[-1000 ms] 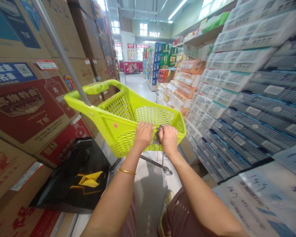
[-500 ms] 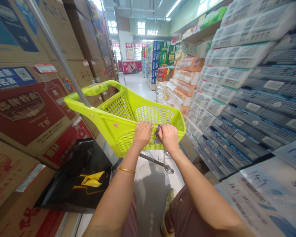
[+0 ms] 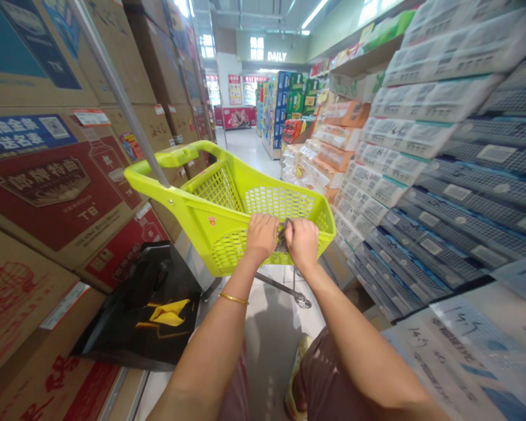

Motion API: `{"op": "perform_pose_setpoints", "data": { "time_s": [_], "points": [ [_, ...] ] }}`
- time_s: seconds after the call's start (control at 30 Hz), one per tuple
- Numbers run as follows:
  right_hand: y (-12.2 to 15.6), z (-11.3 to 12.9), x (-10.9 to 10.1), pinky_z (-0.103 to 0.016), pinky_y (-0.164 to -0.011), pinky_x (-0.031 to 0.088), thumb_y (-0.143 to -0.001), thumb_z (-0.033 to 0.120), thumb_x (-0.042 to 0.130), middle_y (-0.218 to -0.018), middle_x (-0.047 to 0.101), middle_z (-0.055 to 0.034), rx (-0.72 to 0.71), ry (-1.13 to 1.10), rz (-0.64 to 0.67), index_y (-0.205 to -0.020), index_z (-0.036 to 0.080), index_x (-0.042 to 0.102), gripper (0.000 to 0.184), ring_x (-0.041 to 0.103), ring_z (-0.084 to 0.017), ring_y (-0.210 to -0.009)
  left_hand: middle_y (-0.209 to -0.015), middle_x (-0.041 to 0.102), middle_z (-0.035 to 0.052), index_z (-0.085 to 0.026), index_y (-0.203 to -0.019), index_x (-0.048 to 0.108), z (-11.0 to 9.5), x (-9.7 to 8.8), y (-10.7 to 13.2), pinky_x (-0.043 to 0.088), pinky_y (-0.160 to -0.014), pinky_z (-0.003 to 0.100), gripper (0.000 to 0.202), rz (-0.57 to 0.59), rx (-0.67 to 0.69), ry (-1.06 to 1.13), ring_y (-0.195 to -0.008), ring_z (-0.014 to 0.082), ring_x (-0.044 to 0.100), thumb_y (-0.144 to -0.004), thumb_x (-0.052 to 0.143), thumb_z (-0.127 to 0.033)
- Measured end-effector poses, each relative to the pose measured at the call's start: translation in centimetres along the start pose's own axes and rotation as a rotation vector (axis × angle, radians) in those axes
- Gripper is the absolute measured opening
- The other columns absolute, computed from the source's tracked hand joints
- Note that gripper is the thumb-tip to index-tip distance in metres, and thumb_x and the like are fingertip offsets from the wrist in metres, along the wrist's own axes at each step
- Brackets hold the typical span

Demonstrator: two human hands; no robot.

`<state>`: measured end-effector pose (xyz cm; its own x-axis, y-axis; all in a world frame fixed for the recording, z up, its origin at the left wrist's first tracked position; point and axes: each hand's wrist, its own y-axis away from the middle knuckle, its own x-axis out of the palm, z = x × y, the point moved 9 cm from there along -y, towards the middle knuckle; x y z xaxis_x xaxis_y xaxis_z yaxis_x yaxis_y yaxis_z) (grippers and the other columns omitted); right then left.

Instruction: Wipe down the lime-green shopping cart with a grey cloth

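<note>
- Supermarket aisle, pale floor (image 3: 267,333) underfoot; hemmed in by cardboard boxes (image 3: 48,187) on the left and stacked tissue packs (image 3: 421,175) on the right.
- Lime-green basket (image 3: 170,196) on wheels, parked dead centre between the two stacks, near rim right at the hands.
- Left hand (image 3: 261,237): curled shut over that near rim, gold bangle (image 3: 233,298) on the wrist.
- Right hand (image 3: 302,241): clenched just beside the left, pinched a small dark scrap (image 3: 283,237) at the rim; too small to tell what it was.
- Black bag (image 3: 149,310) with a yellow mark, slumped low on the left against the boxes.
</note>
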<state>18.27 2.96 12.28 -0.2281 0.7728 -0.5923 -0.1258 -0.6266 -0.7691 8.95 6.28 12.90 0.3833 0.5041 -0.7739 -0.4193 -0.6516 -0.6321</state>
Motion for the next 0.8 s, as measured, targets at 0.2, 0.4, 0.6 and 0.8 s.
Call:
{"op": "perform_pose_setpoints", "data": {
  "time_s": [0.2, 0.4, 0.6, 0.8],
  "points": [
    [-0.1, 2.1, 1.2, -0.031, -0.080, 0.031, -0.091, 0.030, 0.038, -0.091, 0.063, -0.0069, -0.097, -0.023, -0.007, -0.097, 0.017, 0.060, 0.026, 0.048, -0.019, -0.086, -0.085, 0.060, 0.0078, -0.018, -0.082, 0.055, 0.4, 0.0, -0.1, 0.036, -0.084, 0.037, 0.021, 0.017, -0.006, 0.024, -0.087, 0.0232, 0.049, -0.090, 0.036, -0.023],
    [-0.3, 0.5, 0.3, -0.029, -0.072, 0.030, -0.089, 0.028, 0.041, -0.080, 0.062, -0.0058, -0.157, 0.073, 0.025, -0.089, 0.017, 0.061, 0.023, 0.048, -0.018, -0.078, -0.084, 0.060, 0.0062, -0.019, -0.082, 0.055, 0.3, 0.0, -0.2, 0.034, -0.083, 0.037, 0.025, 0.014, 0.001, 0.050, -0.086, 0.0222, 0.048, -0.091, 0.032, -0.022],
    [0.1, -1.1, -0.5, -0.029, -0.070, 0.030, -0.088, 0.027, 0.040, -0.076, 0.060, -0.0064, -0.123, 0.126, 0.051, -0.086, 0.016, 0.060, 0.023, 0.047, -0.018, -0.076, -0.085, 0.059, 0.0050, -0.019, -0.083, 0.055, -0.9, 0.5, -0.1, 0.033, -0.084, 0.036, 0.025, 0.033, 0.006, 0.068, -0.087, 0.0212, 0.048, -0.092, 0.032, -0.022],
    [0.4, -1.7, -1.3, -0.029, -0.068, 0.029, -0.088, 0.028, 0.041, -0.076, 0.059, -0.0062, -0.079, 0.146, 0.077, -0.085, 0.016, 0.059, 0.022, 0.047, -0.019, -0.075, -0.086, 0.059, 0.0050, -0.020, -0.085, 0.055, -2.1, 0.7, -0.2, 0.033, -0.083, 0.036, 0.026, 0.053, 0.057, 0.116, -0.088, 0.0211, 0.048, -0.093, 0.030, -0.024]
  ]
}}
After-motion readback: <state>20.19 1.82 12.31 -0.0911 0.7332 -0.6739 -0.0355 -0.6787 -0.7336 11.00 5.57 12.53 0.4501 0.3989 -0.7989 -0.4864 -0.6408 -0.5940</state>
